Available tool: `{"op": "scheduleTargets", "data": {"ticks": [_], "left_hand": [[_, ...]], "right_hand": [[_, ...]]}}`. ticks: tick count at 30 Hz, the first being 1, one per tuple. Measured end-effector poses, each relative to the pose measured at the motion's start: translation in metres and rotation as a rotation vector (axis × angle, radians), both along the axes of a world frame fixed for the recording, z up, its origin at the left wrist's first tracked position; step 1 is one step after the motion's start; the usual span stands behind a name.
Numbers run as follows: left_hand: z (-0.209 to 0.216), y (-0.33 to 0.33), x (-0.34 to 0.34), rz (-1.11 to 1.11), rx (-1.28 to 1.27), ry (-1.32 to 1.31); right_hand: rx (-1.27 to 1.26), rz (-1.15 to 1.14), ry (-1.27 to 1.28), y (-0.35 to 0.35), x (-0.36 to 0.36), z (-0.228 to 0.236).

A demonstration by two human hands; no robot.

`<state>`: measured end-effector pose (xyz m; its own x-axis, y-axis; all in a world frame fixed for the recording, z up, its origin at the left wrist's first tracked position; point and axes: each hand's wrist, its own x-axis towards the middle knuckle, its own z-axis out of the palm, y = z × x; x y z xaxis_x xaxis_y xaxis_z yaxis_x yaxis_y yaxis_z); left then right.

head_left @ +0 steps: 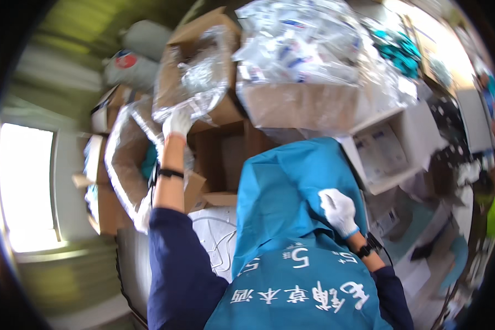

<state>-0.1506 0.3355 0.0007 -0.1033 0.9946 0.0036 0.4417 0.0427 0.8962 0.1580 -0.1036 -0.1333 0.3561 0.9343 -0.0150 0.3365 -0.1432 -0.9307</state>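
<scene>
My left hand (177,122), in a white glove, reaches out to the near edge of a tall cardboard box (217,113). Its fingers close on the clear plastic liner (203,77) that hangs over that edge; the fingertips are partly blurred. My right hand (340,212), gloved in white too, lies curled over the teal apron (280,181) on my lap. Its fingers are bent inward, and whatever they may hold is hidden. Left of my left forearm stands another plastic-lined carton (129,146) with some teal material inside.
Ahead, a large carton (300,104) is heaped with clear packets (308,47). An open white box (418,143) with packets inside stands at right. Between my arms and the cartons is an open brown box (225,159). Teal items (399,52) lie far right.
</scene>
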Motion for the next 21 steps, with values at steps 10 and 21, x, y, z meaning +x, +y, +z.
{"op": "scheduleTargets", "data": {"ticks": [10,21], "left_hand": [[-0.203,-0.271,0.037,-0.231,0.057,0.580],[-0.193,-0.268,0.049,-0.188,0.051,0.616]], "right_hand": [[0.087,-0.102,0.080,0.022,0.053,0.050],[-0.899,-0.148,-0.571,0.100,0.189,-0.056]]}}
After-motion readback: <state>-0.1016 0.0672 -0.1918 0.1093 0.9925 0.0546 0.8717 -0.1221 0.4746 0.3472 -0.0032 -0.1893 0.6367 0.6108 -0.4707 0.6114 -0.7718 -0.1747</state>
